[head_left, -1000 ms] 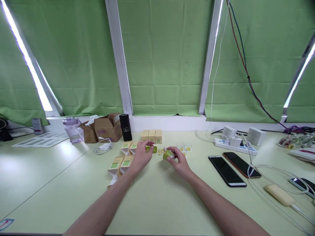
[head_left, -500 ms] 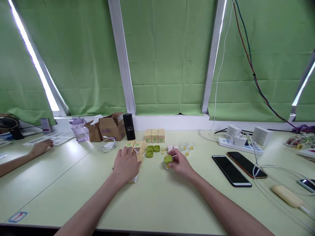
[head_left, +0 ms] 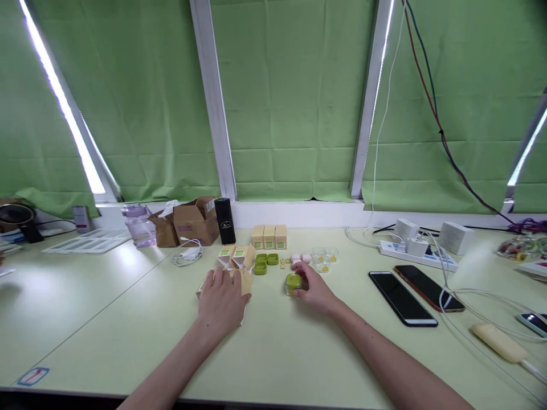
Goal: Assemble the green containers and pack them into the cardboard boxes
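Observation:
My right hand (head_left: 315, 287) pinches a small clear container with a green lid (head_left: 293, 280), upright at the table surface. My left hand (head_left: 223, 293) is closed over a tan paper box (head_left: 245, 280), which it mostly covers. Just behind it are two open tan boxes (head_left: 243, 256) with green labels. Green square lids (head_left: 260, 267) sit between the hands, farther back. Beside them are small yellow pieces (head_left: 282, 263), pale pink pieces (head_left: 301, 258) and clear cups with yellow bits inside (head_left: 321, 266).
Three closed tan boxes (head_left: 269, 237) stand at the back. To the left are a black cylinder (head_left: 225, 221), a cardboard box (head_left: 195, 221) and a purple bottle (head_left: 140, 225). Phones (head_left: 402, 298), a power strip (head_left: 417, 253) and cables lie right.
My left hand has drawn the tan box slightly nearer, away from the two open ones. The green-lidded container now stands more upright. Another person's hand at the left has moved back to the frame edge.

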Motion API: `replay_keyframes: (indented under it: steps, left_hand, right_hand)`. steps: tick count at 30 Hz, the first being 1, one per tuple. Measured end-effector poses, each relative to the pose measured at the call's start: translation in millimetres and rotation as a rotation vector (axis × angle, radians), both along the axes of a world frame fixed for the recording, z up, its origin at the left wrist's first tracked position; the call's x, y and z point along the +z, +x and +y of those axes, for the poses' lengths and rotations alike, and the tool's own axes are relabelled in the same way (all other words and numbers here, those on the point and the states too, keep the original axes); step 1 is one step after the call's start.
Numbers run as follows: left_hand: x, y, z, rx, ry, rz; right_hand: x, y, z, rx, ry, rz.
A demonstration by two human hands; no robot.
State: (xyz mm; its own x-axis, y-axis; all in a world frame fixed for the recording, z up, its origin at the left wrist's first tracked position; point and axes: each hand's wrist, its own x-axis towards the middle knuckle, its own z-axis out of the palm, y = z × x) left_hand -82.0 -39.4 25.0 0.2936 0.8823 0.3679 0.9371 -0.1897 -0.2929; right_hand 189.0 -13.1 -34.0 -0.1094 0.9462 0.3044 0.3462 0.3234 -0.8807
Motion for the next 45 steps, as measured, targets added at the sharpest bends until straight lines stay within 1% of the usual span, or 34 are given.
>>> replay_keyframes:
  steps: [3, 11, 14, 16, 18, 20, 23, 25, 29, 33, 35, 37, 40, 43, 45]
  left_hand:
    - [0.4, 3.4, -0.2, 0.023, 0.01, 0.007]
    - [8.5, 9.1, -0.4, 0.072, -0.018, 0.039]
    - [15.8, 10.6, -7.1, 0.055, 0.037, 0.033]
    - [21.7, 12.4, -12.3, 0.022, 0.101, 0.023]
    - [27.7, 15.5, -16.0, -0.033, 0.193, -0.009]
    - [33.1, 20.7, -16.8, -0.125, 0.306, -0.065]
    - [39.0, 33.3, -11.6, -0.285, 0.452, -0.173]
    - [41.2, 44.3, -4.7, -0.383, 0.526, -0.226]
    - [40.2, 68.0, 11.5, -0.551, 0.659, -0.276]
    - [29.9, 88.8, 25.0, -0.708, 0.766, -0.316]
    - [21.0, 96.5, 29.7, -0.775, 0.771, -0.327]
    - [11.4, 101.5, 32.6, -0.813, 0.753, -0.319]
    - [2.1, 103.5, 33.4, -0.886, 0.675, -0.337]
    - [3.0, 100.7, 33.0, -0.946, 0.563, -0.464]
    - [6.7, 97.8, 34.2, -0.953, 0.477, -0.578]
  right_hand:
    - [2.4, 2.2, -2.1, -0.011, 0.037, -0.032]
    - [9.8, 4.6, -8.5, -0.06, 0.234, -0.11]
    - [11.3, 4.8, -8.5, -0.097, 0.294, -0.087]
    - [12.3, 5.1, -8.0, -0.133, 0.339, -0.056]
    - [13.8, 5.3, -7.9, -0.176, 0.391, -0.024]
    - [16.3, 5.2, -8.6, -0.22, 0.445, -0.002]
    - [21.6, 3.3, -11.6, -0.26, 0.494, 0.016]
    - [25.2, 0.6, -14.0, -0.256, 0.494, 0.023]
    - [29.7, -7.1, -16.8, -0.212, 0.461, 0.043]
    - [32.1, -14.5, -16.3, -0.207, 0.414, 0.162]
    - [33.9, -16.9, -16.3, -0.198, 0.377, 0.241]
    - [35.9, -17.7, -16.9, -0.188, 0.341, 0.316]
    - [37.8, -15.8, -17.5, -0.199, 0.326, 0.384]
    - [36.9, -11.8, -16.6, -0.228, 0.349, 0.363]
    - [35.2, -9.4, -15.9, -0.253, 0.381, 0.312]
